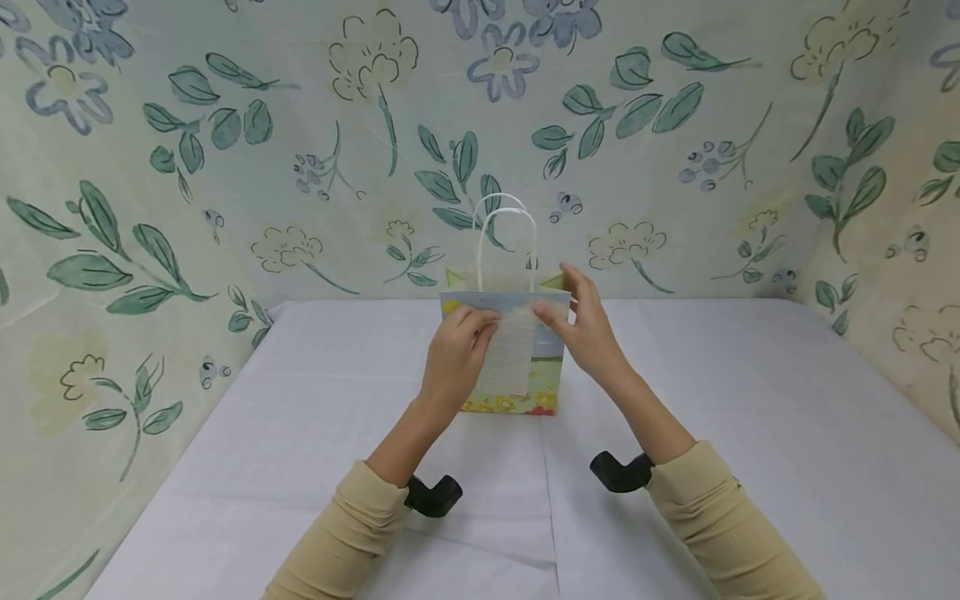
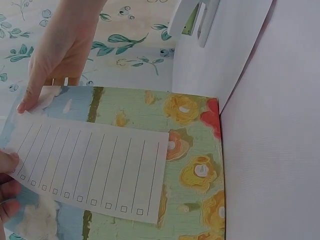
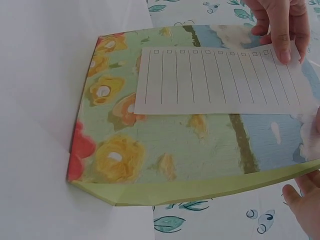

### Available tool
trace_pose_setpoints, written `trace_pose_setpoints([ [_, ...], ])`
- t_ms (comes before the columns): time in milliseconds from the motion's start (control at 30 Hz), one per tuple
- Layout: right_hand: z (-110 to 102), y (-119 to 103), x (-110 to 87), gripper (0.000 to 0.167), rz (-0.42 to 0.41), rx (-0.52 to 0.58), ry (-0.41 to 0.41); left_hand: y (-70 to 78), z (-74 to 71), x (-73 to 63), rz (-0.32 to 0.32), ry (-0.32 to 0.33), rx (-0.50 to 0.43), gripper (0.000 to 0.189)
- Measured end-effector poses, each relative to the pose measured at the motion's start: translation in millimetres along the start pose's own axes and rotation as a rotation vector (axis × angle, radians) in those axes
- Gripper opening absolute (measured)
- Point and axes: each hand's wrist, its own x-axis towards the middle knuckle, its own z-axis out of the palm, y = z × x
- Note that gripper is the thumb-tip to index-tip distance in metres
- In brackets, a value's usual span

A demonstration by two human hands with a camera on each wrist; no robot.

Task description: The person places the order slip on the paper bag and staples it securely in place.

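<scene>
A paper gift bag [image 1: 546, 387] painted with flowers, grass and sky stands upright on the table, its white handles [image 1: 481, 258] raised. Against its front lies a white checklist sheet [image 2: 95, 167] with ruled lines and a row of small checkboxes. My left hand [image 1: 456, 358] pinches the sheet near its top left corner. At the bag's upper right edge, my right hand [image 1: 592, 333] holds on, its thumb on the front and its fingers around the side. In the right wrist view the bag's green side panel [image 3: 200, 190] shows below the front.
A white cloth [image 1: 337, 367] covers the table. Behind it hangs a floral curtain [image 1: 405, 200], close to the back of the bag. Black curved pieces [image 1: 437, 497] stick out by both cuffs.
</scene>
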Motion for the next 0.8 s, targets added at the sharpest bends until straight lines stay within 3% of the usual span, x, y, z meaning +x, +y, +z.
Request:
trace_pose_setpoints([
  [333, 0.2, 2.5, 0.9, 0.064, 0.039, 0.064, 0.0, -0.6, -0.9, 2.1, -0.005, 0.039, -0.043, 0.01],
  [800, -2.0, 2.7, 0.7, 0.045, 0.061, 0.062, 0.023, -0.3, -2.4, 5.8, -0.044, 0.076, -0.084, 0.011],
])
